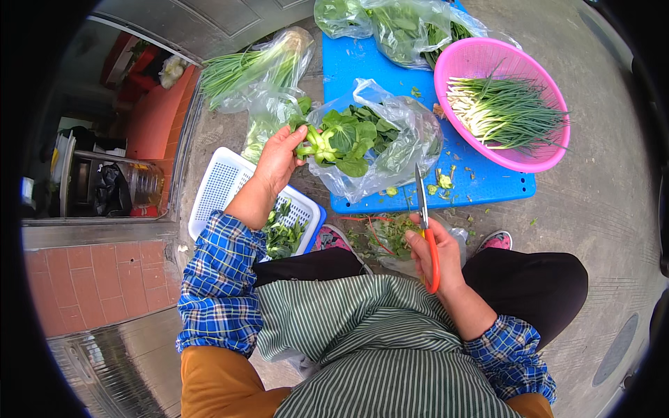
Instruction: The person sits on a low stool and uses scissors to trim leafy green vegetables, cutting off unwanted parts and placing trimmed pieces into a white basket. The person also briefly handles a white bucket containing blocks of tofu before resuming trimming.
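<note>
My left hand (277, 162) grips a small head of leafy greens (334, 143), its pale stems towards my fingers and its leaves pointing right. Just behind it, a clear plastic bag (407, 136) lies gaping on the blue plastic board (347, 78), with more dark leaves inside. In my right hand (439, 256) is a pair of scissors (426, 224) with orange handles, blades pointing away from me and looking closed. Cut stem ends (444, 181) lie on the board near the blade tips. Below my left forearm, a white perforated basket (217, 180) holds cut greens (285, 230).
A pink colander (543, 157) of trimmed spring onions (512, 112) rests at the board's right. Bagged greens (402, 31) lie at its far edge, bagged long green onions (256, 68) on the ground to the left. Between my shoes is a bag with trimmings (394, 235). A doorway (177, 130) opens at left.
</note>
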The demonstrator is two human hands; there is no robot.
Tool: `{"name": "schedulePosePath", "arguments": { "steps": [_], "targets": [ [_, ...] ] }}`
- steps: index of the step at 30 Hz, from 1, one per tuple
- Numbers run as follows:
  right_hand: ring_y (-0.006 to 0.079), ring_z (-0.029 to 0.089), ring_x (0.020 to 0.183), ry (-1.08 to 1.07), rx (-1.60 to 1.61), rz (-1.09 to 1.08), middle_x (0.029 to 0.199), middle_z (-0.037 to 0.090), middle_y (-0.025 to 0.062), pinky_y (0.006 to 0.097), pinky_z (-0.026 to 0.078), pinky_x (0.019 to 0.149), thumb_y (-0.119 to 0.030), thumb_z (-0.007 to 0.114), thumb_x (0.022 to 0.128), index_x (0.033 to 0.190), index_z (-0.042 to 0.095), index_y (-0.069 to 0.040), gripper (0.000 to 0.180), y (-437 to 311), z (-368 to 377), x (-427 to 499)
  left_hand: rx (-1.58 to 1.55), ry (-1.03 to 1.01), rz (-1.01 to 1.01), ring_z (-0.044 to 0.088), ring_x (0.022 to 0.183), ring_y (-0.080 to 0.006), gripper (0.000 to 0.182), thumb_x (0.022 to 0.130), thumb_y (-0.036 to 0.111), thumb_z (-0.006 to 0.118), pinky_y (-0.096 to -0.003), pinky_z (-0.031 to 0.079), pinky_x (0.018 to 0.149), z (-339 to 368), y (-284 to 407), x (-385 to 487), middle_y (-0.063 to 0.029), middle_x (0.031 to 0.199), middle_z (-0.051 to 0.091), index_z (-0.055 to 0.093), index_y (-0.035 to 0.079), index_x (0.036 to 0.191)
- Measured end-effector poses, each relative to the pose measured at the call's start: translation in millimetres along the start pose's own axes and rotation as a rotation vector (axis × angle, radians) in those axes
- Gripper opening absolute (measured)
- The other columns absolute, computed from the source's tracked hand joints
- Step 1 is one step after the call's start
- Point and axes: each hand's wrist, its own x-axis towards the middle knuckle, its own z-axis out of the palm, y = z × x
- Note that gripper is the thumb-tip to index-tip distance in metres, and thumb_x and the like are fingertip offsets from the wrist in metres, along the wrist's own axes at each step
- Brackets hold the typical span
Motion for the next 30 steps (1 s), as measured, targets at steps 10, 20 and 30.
{"name": "schedulePosePath", "arguments": {
  "steps": [10,20,30],
  "targets": [
    [0.0078,0.055,0.083,0.014,-0.031,-0.467,0.092,0.061,0.0019,0.0229,0.047,0.076,-0.003,0.065,0.089,0.139,0.045,-0.006,0.053,3,10,11,0.005,0.199,0.163,0.063,0.075,-0.0101,0.015,0.097,0.021,0.055,-0.025,0.049,0.059,56,12,-46,-0.0044,0.088,0.065,0.057,0.006,0.094],
    [0.0199,0.055,0.106,0.102,-0.427,-1.326,0.127,0.057,0.0131,0.0341,0.045,0.094,-0.001,0.074,0.078,0.139,0.041,-0.003,0.069,-29,6,8,-0.036,0.0,-0.016,0.062,0.082,-0.0094,0.02,0.097,0.024,0.055,-0.0248,0.049,0.067,109,8,-93,-0.0026,0.099,0.066,0.057,0.007,0.106],
    [0.0217,0.06,0.099,-0.052,-0.245,-0.897,0.117,0.06,0.0104,0.0339,0.048,0.09,-0.006,0.081,0.072,0.129,0.045,-0.005,0.068,-6,14,27,-0.354,-0.179,-0.248,0.062,0.073,-0.0139,0.018,0.097,0.017,0.052,-0.0258,0.051,0.063,107,-5,-83,-0.0045,0.094,0.065,0.055,0.005,0.11]
  ]
}}
